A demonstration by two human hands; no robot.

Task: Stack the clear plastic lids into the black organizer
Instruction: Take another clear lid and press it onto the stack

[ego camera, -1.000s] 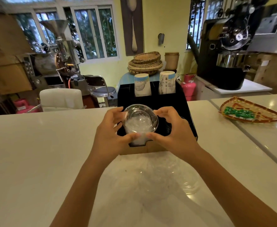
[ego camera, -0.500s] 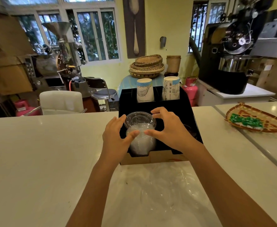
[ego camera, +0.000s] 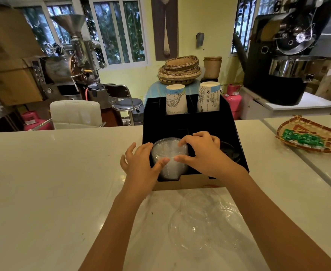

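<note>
- Black organizer (ego camera: 227, 122): stands on the pale bench (ego camera: 43, 173), its near edge resting on a brown cardboard base (ego camera: 190, 182).
- Stack of clear plastic lids (ego camera: 169, 159): sits in the front left compartment of the organizer, its top rising just above the compartment's rim.
- Left hand (ego camera: 141, 167): partly open, fingers spread; the thumb presses against the near side of the stack, the fingers lie along its left side.
- Right hand (ego camera: 203, 153): curved over the stack from the right, fingertips on the top lid and thumb touching the near side; both hands together clasp the stack.
- Loose clear lids (ego camera: 205, 223): lie flat on the bench just before the organizer, between the forearms.
- Two paper cups (ego camera: 192, 98): stand upside down in the rear compartments.
- Woven tray (ego camera: 313, 135): rests on the bench to the right, well apart.
</note>
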